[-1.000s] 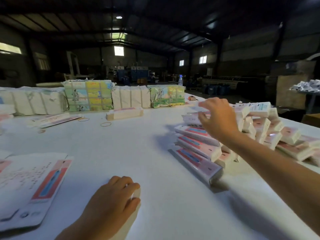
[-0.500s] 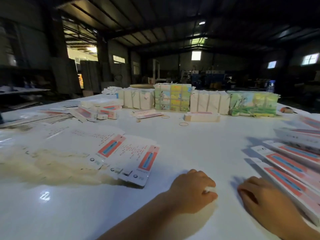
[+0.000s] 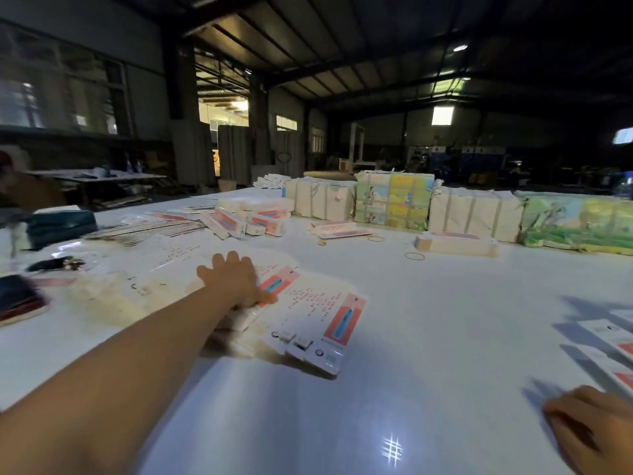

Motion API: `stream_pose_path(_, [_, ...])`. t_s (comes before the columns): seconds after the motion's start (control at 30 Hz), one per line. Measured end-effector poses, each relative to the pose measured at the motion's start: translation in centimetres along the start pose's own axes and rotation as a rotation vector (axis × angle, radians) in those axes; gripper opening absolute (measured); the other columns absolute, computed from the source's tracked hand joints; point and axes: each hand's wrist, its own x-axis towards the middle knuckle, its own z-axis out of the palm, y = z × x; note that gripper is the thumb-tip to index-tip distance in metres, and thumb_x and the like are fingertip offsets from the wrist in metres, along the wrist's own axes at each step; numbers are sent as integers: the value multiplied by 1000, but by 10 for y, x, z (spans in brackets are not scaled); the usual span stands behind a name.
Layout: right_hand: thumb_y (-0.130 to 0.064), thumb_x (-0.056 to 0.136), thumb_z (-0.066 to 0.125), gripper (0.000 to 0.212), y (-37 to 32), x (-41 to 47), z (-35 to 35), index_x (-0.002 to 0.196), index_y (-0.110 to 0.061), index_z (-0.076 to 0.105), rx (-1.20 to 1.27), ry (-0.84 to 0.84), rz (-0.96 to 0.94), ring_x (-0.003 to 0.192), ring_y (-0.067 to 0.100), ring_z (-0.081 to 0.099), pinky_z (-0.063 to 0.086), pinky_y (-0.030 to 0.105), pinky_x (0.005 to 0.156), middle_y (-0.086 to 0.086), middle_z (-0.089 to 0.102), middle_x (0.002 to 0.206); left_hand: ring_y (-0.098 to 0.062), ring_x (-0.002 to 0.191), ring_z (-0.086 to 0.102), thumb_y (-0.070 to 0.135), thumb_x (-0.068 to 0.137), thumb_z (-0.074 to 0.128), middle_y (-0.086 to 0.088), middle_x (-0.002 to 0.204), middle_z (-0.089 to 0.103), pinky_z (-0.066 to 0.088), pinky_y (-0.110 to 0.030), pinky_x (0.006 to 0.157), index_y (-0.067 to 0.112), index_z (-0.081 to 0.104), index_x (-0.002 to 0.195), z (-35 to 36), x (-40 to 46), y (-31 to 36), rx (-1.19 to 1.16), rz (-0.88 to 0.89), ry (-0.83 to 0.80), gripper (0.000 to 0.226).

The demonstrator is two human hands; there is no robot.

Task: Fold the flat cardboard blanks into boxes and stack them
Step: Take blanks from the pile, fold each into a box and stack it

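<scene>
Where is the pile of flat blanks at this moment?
In the head view, the pile of flat blanks lies left of centre on the white table, with the left hand resting flat on it.

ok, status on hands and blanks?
Left hand flat on the flat blanks. Right hand resting on table, holding nothing. Nothing in the way.

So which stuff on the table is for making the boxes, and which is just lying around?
For the job:
- flat blanks, which the left hand rests on
- folded boxes at the right edge, near the right hand
- more folded boxes further back

Just lying about:
- rubber bands
- wrapped bundles along the back
- dark phone-like thing, blurry
</scene>
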Motion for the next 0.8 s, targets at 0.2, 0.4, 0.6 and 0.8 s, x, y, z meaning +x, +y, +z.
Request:
stream_pose_path(0.2, [-59, 93, 20, 77, -8, 5, -2, 63, -16, 76, 10, 54, -31, 69, 17, 69, 32, 8, 83, 8, 70, 70, -26, 106, 48, 55, 69, 70, -4, 103, 49, 38, -41, 88, 17, 46, 117, -6, 9, 6, -65, 2, 115, 65])
stream_pose_path(0.4, [-40, 83, 59, 32, -15, 3, -14, 59, -21, 71, -153, 7, 52, 62, 13, 59, 42, 22, 60, 0, 66, 66, -23, 96, 54, 55, 82, 56, -3, 105, 61, 36, -38, 79, 19, 41, 114, -12, -1, 31, 53, 117, 380, 50])
stream_pose_path(0.6, [-10, 72, 78, 11, -32, 1, -26, 70, -18, 71, -193, -208, 178, 70, 25, 62, 51, 37, 61, 0, 62, 73, -15, 73, 60, 23, 95, 42, 5, 90, 59, 54, -33, 62, 30, 48, 93, -50, -57, 103, -681, 406, 175, 9])
stream_pose_path(0.8, [-41, 88, 54, 30, -37, 6, -49, 75, -21, 73, 862, -53, 669, 68, 18, 62, 46, 26, 60, 3, 69, 75, -9, 67, 62, 26, 99, 39, 18, 85, 56, 40, -8, 45, 26, 52, 88, -15, -149, 169, -944, 736, -68, 17])
